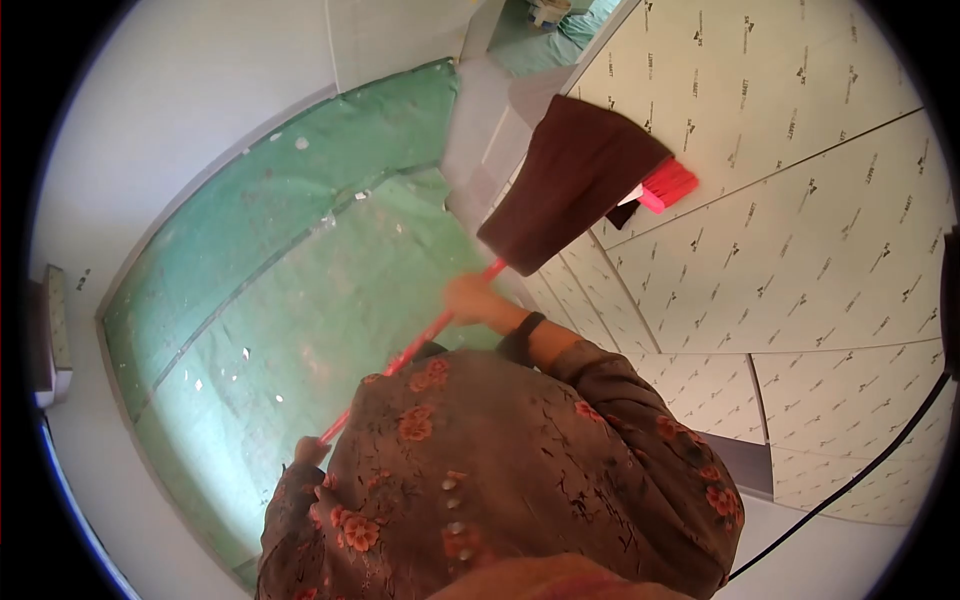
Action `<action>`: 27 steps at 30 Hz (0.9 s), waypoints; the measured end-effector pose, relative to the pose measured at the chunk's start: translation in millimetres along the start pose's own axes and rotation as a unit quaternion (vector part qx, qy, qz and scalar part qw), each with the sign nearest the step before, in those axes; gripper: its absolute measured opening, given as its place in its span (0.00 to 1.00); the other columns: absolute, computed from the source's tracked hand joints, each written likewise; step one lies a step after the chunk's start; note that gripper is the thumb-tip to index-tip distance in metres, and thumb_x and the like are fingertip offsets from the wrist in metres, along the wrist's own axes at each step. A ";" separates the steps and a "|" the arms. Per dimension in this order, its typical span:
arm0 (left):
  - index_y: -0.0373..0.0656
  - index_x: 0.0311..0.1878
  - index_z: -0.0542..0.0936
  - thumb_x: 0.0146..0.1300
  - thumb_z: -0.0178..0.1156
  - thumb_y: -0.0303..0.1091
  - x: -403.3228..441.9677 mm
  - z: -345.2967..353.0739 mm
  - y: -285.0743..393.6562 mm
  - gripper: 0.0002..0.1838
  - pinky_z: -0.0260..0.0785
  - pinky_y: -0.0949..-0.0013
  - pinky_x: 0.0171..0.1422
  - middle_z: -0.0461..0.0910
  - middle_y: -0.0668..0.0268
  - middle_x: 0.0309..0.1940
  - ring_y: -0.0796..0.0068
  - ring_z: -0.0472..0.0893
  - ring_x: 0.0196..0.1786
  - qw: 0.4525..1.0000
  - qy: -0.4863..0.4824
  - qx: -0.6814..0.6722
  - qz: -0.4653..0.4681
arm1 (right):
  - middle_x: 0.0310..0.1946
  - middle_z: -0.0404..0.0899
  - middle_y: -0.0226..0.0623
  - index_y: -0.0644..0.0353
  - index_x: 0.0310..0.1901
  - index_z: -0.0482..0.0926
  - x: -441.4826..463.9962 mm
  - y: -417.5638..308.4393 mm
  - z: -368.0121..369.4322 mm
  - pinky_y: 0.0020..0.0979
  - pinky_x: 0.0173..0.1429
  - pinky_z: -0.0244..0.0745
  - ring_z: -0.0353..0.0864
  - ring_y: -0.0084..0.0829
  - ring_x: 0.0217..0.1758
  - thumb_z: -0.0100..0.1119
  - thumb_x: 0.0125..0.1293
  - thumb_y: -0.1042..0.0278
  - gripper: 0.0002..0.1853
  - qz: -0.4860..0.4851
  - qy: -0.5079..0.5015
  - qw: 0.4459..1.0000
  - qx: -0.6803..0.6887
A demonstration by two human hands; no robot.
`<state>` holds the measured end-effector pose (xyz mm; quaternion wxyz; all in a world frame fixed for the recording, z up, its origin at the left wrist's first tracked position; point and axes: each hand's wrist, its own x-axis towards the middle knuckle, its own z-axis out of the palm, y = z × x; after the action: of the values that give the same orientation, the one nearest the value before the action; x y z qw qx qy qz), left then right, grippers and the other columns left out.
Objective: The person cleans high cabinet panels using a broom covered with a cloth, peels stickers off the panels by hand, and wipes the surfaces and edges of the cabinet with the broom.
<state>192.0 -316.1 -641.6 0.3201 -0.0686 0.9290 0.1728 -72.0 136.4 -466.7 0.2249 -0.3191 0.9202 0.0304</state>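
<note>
My right hand (472, 298) is closed around the red handle (415, 348) of a broom, just below its head. Lower on the same handle, towards its end, my left hand (312, 450) is also wrapped round it. A dark maroon cloth (580, 180) is draped over the broom head and covers most of it. Pinkish-red bristles (670, 185) stick out past the cloth's edge. The broom head is raised in front of pale, film-covered cabinet panels (750, 270); whether it touches them I cannot tell.
Green sheeting (370, 250) with small white scraps covers the floor at the left, beside a white wall (220, 90). A black cable (850, 480) runs along the lower right. Past a doorway at the top lies more green sheeting (590, 25).
</note>
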 end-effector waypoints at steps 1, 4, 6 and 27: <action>0.43 0.29 0.84 0.48 0.62 0.48 -2.0 5.7 -10.2 0.16 0.73 0.54 0.41 0.81 0.53 0.26 0.52 0.81 0.34 1.000 -0.002 0.000 -0.001 | 0.25 0.80 0.40 0.56 0.21 0.80 1.7 -1.9 9.7 0.38 0.34 0.76 0.82 0.41 0.33 0.64 0.32 0.71 0.08 -0.003 -0.021 1.000 0.009; 0.45 0.30 0.84 0.48 0.63 0.47 -4.6 18.3 -33.6 0.15 0.74 0.55 0.43 0.81 0.54 0.28 0.53 0.81 0.35 0.999 -0.038 0.024 -0.007 | 0.26 0.81 0.40 0.56 0.23 0.80 1.0 -10.2 25.4 0.39 0.34 0.75 0.82 0.42 0.34 0.65 0.30 0.71 0.11 -0.012 -0.045 0.997 0.061; 0.46 0.31 0.84 0.49 0.63 0.46 -23.7 -18.3 -10.1 0.14 0.74 0.55 0.43 0.81 0.55 0.29 0.53 0.81 0.35 0.998 -0.043 -0.032 -0.027 | 0.27 0.80 0.40 0.56 0.23 0.80 -1.4 -14.2 25.2 0.39 0.34 0.75 0.82 0.42 0.35 0.65 0.30 0.71 0.11 -0.014 -0.059 0.996 0.064; 0.39 0.26 0.81 0.52 0.58 0.46 -36.1 0.9 -79.0 0.17 0.71 0.52 0.36 0.79 0.50 0.25 0.48 0.79 0.33 0.996 0.063 -0.035 -0.045 | 0.16 0.77 0.40 0.56 0.16 0.78 59.9 -72.9 -49.3 0.40 0.24 0.71 0.80 0.41 0.24 0.60 0.37 0.73 0.01 -0.127 0.099 0.987 0.001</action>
<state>239.7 -388.7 -641.8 0.2663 -0.1323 0.9365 0.1857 -89.3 34.2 -442.1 0.1353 -0.4347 0.8898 -0.0306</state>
